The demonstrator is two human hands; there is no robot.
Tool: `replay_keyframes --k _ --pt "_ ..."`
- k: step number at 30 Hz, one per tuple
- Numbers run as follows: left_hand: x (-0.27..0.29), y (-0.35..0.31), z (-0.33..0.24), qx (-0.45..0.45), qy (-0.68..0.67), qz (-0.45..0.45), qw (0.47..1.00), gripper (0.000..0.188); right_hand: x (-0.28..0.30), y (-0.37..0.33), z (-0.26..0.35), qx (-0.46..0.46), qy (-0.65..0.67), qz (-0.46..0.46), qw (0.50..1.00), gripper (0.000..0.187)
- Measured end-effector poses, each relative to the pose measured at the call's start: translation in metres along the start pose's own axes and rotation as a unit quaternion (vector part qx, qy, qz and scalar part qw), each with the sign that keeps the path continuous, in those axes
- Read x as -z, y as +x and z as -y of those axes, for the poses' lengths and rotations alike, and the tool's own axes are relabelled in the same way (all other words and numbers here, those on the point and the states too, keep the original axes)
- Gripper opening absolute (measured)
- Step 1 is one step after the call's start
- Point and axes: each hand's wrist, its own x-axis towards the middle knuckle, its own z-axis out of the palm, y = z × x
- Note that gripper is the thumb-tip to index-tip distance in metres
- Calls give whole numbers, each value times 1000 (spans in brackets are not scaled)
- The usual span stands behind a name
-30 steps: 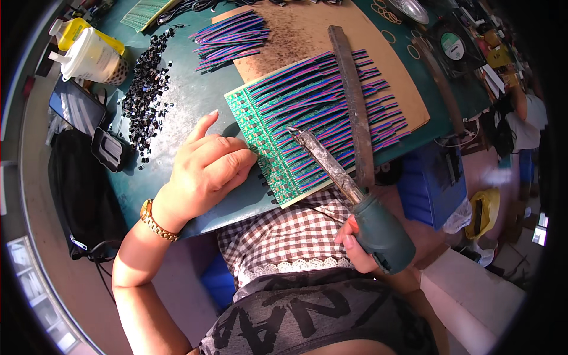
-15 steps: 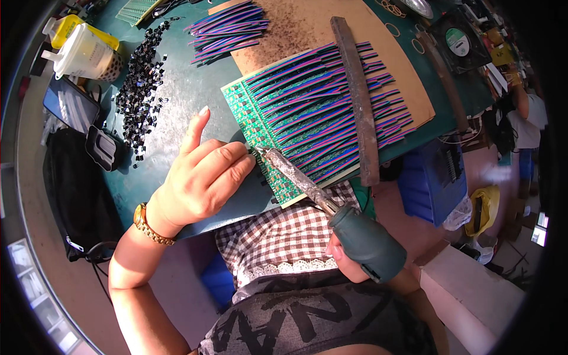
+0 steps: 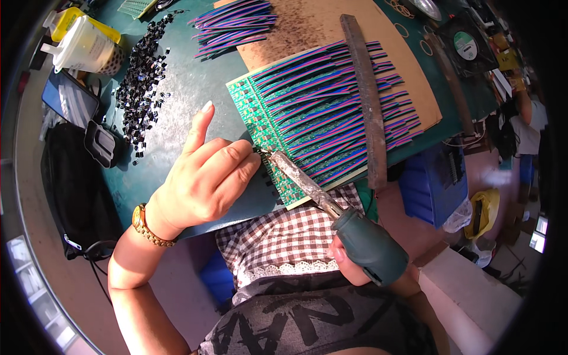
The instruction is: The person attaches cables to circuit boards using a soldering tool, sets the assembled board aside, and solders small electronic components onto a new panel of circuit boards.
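My right hand (image 3: 350, 266) is wrapped round the dark green handle of a soldering iron (image 3: 371, 247). The iron's tip meets the near-left edge of a green circuit board panel (image 3: 251, 109), right beside the fingertips of my left hand (image 3: 208, 177). That hand is pinched closed at the edge with its index finger raised; whatever it holds is hidden behind the fingers. Rows of blue, red and black wires (image 3: 319, 121) run rightward from the panel. Across them lies a rusty metal bar (image 3: 368, 106).
Small black parts (image 3: 142, 89) lie heaped on the green table, left of the panel. Beyond them are a drink cup (image 3: 89, 50), a phone (image 3: 70, 97) and a black tray (image 3: 99, 145). Loose wires (image 3: 234, 29) rest at the back, beside brown board (image 3: 414, 83). A blue bin (image 3: 423, 192) stands at right.
The panel, wires and bar appear slightly further right. My left fingertips and the iron's tip have shifted a little to the right along with them, still together at the panel's edge.
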Motion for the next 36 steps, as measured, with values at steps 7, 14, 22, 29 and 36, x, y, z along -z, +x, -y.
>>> replay_keyframes --k 7,14,22,29,36 --pt "0 2 -2 3 19 0 1000 24 -5 -1 2 -14 -32 -18 999 7" --pt "0 3 -3 0 19 0 1000 24 -3 2 11 -33 11 -24 999 4" --pt "0 3 -3 -5 14 4 1000 18 9 13 36 49 -123 -52 990 2" --pt "2 3 -2 -5 10 18 1000 23 6 1 24 -8 55 -105 993 6" --pt "16 7 6 23 -48 29 998 29 4 -13 -8 103 77 -85 988 41"
